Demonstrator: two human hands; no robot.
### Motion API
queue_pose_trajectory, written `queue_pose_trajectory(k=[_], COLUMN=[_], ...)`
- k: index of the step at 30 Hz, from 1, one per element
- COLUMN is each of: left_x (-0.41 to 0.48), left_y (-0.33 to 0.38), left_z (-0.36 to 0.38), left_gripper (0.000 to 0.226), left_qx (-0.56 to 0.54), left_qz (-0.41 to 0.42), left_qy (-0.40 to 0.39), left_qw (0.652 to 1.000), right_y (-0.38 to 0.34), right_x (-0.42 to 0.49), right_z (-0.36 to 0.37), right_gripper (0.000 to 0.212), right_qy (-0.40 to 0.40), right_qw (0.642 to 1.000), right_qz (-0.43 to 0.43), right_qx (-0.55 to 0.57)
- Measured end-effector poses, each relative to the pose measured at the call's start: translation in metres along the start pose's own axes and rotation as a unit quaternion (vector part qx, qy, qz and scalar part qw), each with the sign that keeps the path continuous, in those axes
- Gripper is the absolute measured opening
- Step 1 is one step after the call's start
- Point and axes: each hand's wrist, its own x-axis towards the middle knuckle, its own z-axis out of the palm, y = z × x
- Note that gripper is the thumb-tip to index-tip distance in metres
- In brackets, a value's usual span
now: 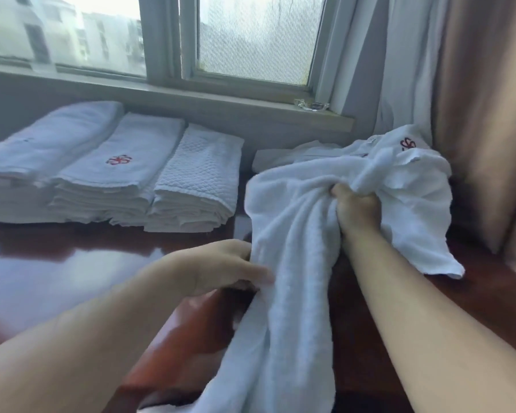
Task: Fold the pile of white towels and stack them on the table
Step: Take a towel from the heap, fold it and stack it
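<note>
From the head camera, three stacks of folded white towels stand side by side along the far left edge of the dark glossy table (72, 263), under the window sill (221, 99): the left stack (42, 156), the middle stack (116, 174) with a red emblem on top, and the right stack (197, 180) with a quilted top layer; how many towels each holds cannot be counted. One loose white towel (286, 248) hangs bunched above the table's near right part, its lower end running out of the bottom of the picture. The right hand (355, 210) is closed in a fist around its upper gathered part. The left hand (221, 266) pinches the towel's left edge between thumb and curled fingers, lower down. Behind them, at the far right corner by the brown curtain (483, 114), lies the unfolded pile (405, 162), one red emblem showing; its count is unclear because the held towel covers its front. Bare table shows at the near left, in front of the stacks. One small clear glass object (312, 105) sits on the sill, too blurred to name.
</note>
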Motion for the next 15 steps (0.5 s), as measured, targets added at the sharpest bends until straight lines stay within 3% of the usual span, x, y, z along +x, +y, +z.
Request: queue_pose_trajectory(k=[3, 4, 6, 8, 10, 12, 15], left_x=[-0.006, -0.008, -0.009, -0.006, -0.002, 0.001, -0.002], left_y=[0.025, 0.035, 0.055, 0.07, 0.078, 0.081, 0.077], left_z=[0.006, 0.006, 0.006, 0.005, 0.005, 0.005, -0.001], left_gripper=[0.024, 0.029, 0.034, 0.021, 0.009, 0.011, 0.025], left_qx=[0.021, 0.001, -0.021, -0.008, 0.009, -0.015, -0.072], left_qz=[0.05, 0.081, 0.145, 0.197, 0.217, 0.205, 0.182], left_qy=[0.114, 0.143, 0.202, 0.25, 0.273, 0.289, 0.266], left_qw=[0.992, 0.986, 0.968, 0.948, 0.937, 0.935, 0.944], right_y=[-0.011, -0.01, -0.003, 0.007, 0.016, 0.018, 0.017], right_x=[-0.003, -0.007, -0.025, -0.052, -0.077, -0.094, -0.105], right_z=[-0.024, -0.033, -0.048, -0.051, -0.042, -0.027, -0.011], right_gripper=[0.021, 0.024, 0.056, 0.099, 0.112, 0.092, 0.044], right_qy=[0.014, -0.04, -0.229, -0.386, -0.444, -0.45, -0.413], right_qw=[0.992, 0.98, 0.936, 0.897, 0.879, 0.88, 0.9], right_qz=[0.026, 0.051, 0.103, 0.134, 0.149, 0.134, 0.116], right_qx=[0.127, 0.188, 0.246, 0.166, 0.091, 0.074, 0.071])
